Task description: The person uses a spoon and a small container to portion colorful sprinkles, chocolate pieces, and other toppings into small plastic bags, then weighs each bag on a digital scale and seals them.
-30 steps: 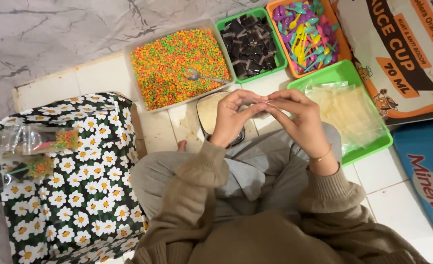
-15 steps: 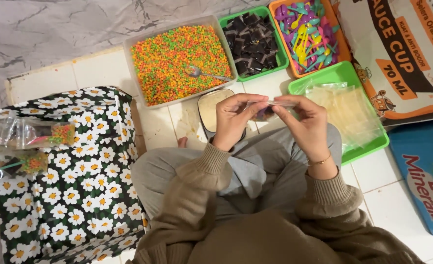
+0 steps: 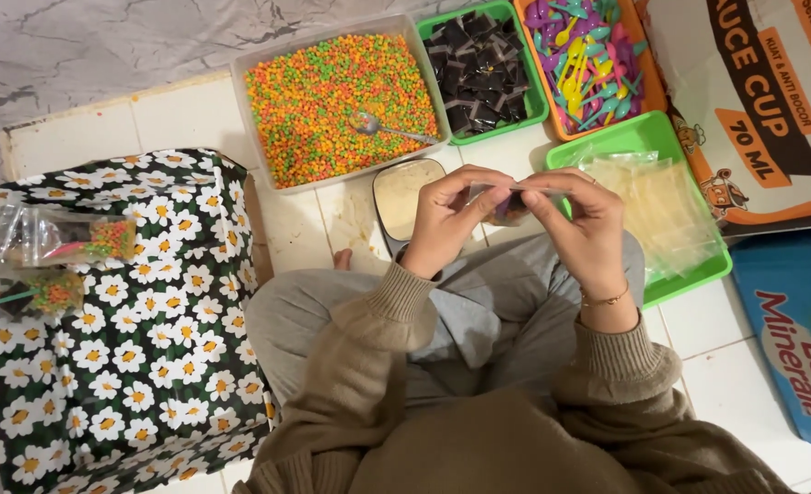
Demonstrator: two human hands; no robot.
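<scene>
Head view, small clear plastic pouch (image 3: 508, 199): is being held up between both hands above the lap, with something dark inside.
Left hand (image 3: 446, 220): is being closed in a pinch on the pouch's left edge.
Right hand (image 3: 581, 229): is being closed likewise on the right edge, a thin bracelet at its wrist.
Beyond the hands: a clear tub of coloured sprinkles (image 3: 337, 96) with a spoon (image 3: 382, 126) is being kept just ahead, beside a green tray of dark pieces (image 3: 480, 69) and an orange tray of coloured plastic spoons (image 3: 584, 55).
Right side: a green tray of clear bags (image 3: 689, 265) is lying near the right hand.
Left side: a daisy-print box (image 3: 122, 338) is carrying filled packets (image 3: 53, 240).
</scene>
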